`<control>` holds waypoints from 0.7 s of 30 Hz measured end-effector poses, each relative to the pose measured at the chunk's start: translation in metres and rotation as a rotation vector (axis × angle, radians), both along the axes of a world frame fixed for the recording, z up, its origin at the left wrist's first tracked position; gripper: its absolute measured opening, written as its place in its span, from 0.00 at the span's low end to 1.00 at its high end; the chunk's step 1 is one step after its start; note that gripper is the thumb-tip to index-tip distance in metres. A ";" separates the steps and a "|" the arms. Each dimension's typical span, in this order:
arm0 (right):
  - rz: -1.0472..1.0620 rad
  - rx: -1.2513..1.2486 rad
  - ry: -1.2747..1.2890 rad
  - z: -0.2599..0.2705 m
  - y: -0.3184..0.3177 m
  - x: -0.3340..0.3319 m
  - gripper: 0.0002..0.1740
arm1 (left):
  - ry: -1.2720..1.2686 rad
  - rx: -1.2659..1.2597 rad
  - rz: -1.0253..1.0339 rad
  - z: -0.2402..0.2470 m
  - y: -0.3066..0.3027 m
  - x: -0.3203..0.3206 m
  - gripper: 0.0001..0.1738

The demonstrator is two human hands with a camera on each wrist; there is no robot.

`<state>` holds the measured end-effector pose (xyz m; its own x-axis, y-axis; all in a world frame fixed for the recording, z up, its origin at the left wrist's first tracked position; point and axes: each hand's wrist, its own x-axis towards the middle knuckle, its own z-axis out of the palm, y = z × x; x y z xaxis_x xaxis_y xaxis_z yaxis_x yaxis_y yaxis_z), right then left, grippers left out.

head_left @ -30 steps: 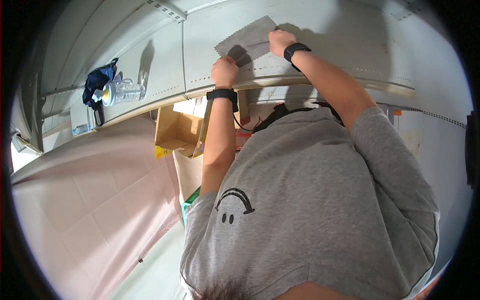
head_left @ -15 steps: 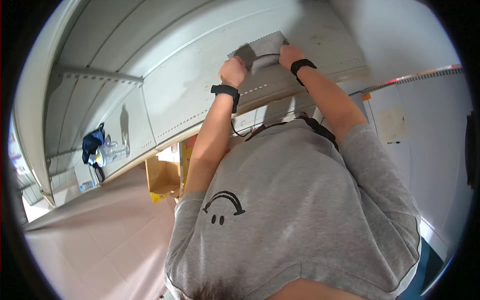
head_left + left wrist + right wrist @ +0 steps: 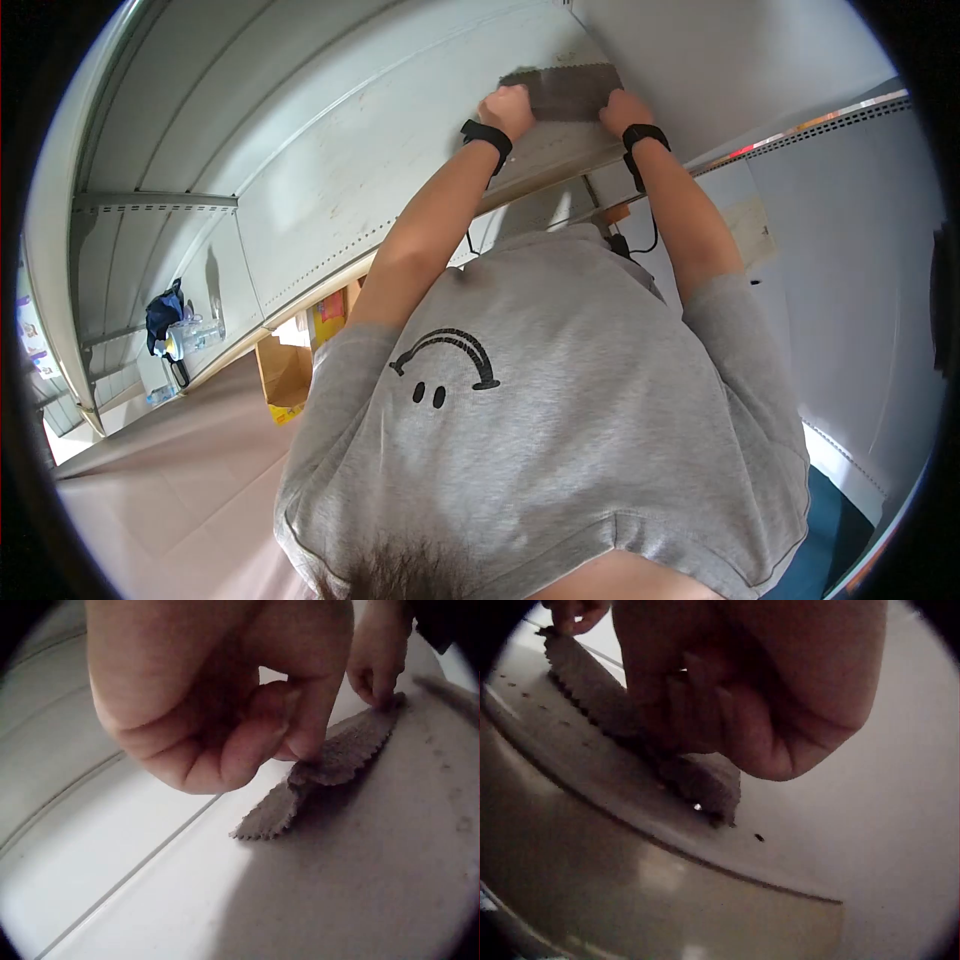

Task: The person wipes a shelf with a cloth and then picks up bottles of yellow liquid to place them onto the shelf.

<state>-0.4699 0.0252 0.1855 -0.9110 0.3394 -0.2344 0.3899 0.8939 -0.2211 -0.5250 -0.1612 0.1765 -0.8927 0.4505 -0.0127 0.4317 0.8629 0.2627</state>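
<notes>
While a gray, zigzag-edged cloth [image 3: 572,93] spans the upper center of the head view, the left hand [image 3: 508,108] and right hand [image 3: 626,112] grip its ends. In the left-wrist view it puckers under pinching fingertips [image 3: 306,747]; in the right-wrist view it slants beneath curled fingers [image 3: 744,736].

L hand [image 3: 217,697] pinches grey zigzag-edged cloth [image 3: 349,754] toward its near end, R hand [image 3: 379,656] the far end. White surface [image 3: 322,885] below, w/ thin seam [image 3: 127,879] at left.
</notes>
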 end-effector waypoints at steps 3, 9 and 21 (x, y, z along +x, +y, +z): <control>-0.019 0.007 -0.039 -0.007 0.024 -0.002 0.15 | 0.011 0.014 -0.058 -0.003 0.021 -0.005 0.08; -0.016 -0.050 -0.004 -0.010 0.034 0.002 0.17 | 0.016 -0.025 0.000 -0.017 0.031 -0.006 0.07; 0.177 -0.039 -0.008 -0.008 -0.037 -0.028 0.14 | -0.043 -0.023 0.155 -0.019 -0.048 -0.006 0.09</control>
